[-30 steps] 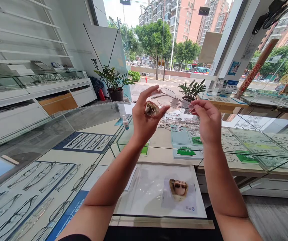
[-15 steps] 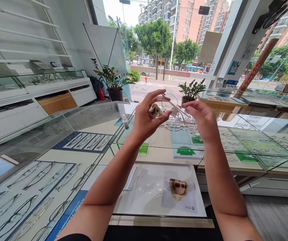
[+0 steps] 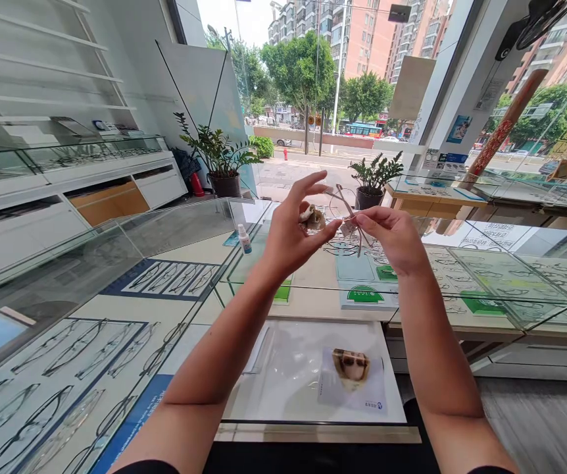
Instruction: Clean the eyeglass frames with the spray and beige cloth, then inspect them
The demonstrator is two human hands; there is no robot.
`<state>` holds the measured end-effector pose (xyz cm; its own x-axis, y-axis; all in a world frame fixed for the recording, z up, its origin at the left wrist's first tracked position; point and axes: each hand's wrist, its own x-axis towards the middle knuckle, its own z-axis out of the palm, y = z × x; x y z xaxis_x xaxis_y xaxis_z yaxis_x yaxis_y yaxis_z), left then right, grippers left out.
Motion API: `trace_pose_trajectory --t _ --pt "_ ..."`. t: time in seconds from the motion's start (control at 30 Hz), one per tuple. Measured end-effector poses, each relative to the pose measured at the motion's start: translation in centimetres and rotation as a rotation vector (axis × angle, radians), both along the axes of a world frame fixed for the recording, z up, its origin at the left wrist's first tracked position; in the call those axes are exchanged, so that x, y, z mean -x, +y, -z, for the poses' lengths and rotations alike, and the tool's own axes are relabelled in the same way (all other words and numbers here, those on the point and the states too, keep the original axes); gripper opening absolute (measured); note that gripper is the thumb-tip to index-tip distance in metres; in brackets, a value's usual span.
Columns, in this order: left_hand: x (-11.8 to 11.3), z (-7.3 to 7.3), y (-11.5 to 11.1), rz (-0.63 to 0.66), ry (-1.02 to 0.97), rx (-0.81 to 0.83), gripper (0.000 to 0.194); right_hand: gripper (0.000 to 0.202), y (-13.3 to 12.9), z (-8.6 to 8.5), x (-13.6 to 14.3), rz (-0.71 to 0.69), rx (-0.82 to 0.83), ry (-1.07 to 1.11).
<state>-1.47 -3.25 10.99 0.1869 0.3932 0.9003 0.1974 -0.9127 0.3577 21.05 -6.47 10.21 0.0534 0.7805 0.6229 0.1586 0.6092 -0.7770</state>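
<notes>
Thin-framed glasses (image 3: pixel 346 204) hang in the air above the glass counter, with a small pale tag on them. My right hand (image 3: pixel 393 237) pinches the glasses between thumb and fingers. Left of them, my left hand (image 3: pixel 291 227) is curled, and a crumpled whitish-brown cloth (image 3: pixel 312 217) is tucked in its palm. The thumb and index finger of that hand are apart, close to the frame's left side; whether they touch it is unclear.
A small spray bottle (image 3: pixel 245 239) stands on the counter at the left. Rows of glasses lie on trays (image 3: pixel 160 278) under glass. Below the hands is a white mat (image 3: pixel 293 388) with a picture card (image 3: pixel 351 376). Potted plants (image 3: pixel 224 184) stand by the window.
The glasses have turned in the air. My right hand has moved left and closed on them. My left hand has shifted slightly right, with the cloth still in it.
</notes>
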Motion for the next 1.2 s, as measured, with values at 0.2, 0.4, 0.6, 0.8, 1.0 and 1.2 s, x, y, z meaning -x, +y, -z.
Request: trace_pose_trajectory --t 0.2,0.4,0.6,0.8,1.0,1.2 --pt "-1.4 0.4 -0.7 -0.012 -0.011 0.124 0.036 0.024 -0.1 0.4 2.2 0.194 -0.131 0.004" --pt "-2.1 0.7 -0.4 0.1 -0.043 0.398 0.054 0.012 -0.5 0.8 3.6 0.309 -0.249 -0.142" --pt "-1.7 1.0 0.9 0.052 -0.084 0.42 0.052 0.016 -1.5 0.5 4.7 0.303 -0.277 -0.234" --pt "-0.8 1.1 2.1 -0.057 0.016 0.423 0.036 0.021 0.3 -0.4 0.0 0.375 -0.221 -0.181" --pt "-0.4 1.2 3.3 -0.207 0.243 0.45 0.028 0.038 6.9 4.3 -14.9 0.859 0.362 -0.387" --pt "-1.4 1.6 5.1 -0.298 0.429 0.476 0.022 0.056 6.0 14.2 -23.2 1.013 0.984 -0.697"
